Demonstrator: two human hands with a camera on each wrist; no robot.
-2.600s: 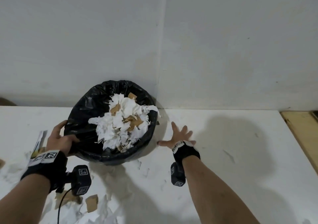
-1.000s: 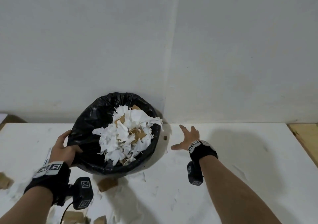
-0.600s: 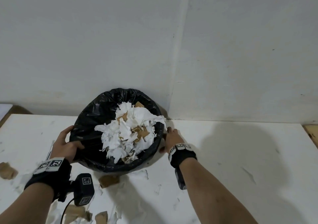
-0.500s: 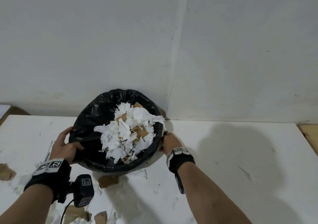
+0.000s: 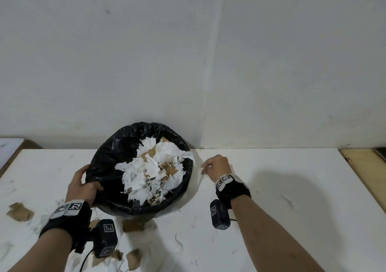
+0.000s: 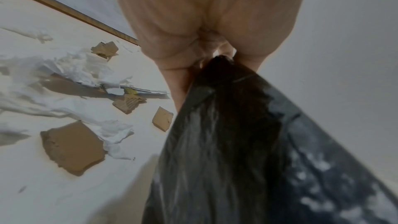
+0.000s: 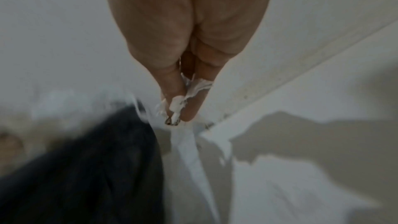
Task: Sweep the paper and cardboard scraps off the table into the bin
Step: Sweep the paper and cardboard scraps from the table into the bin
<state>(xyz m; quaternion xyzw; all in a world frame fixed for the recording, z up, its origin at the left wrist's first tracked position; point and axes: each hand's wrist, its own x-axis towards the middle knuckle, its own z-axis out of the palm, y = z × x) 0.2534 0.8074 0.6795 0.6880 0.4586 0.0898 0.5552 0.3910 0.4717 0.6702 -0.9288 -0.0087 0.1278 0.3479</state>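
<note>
While torn brown cardboard pieces and white paper shreds litter the near left of the white desk, the left hand curls its grip round the rim of the round black-lined bin. Just right of the bin, the right hand pinches a small white paper scrap.

White table, black-lined bin, torn paper scraps, cardboard pieces
</note>
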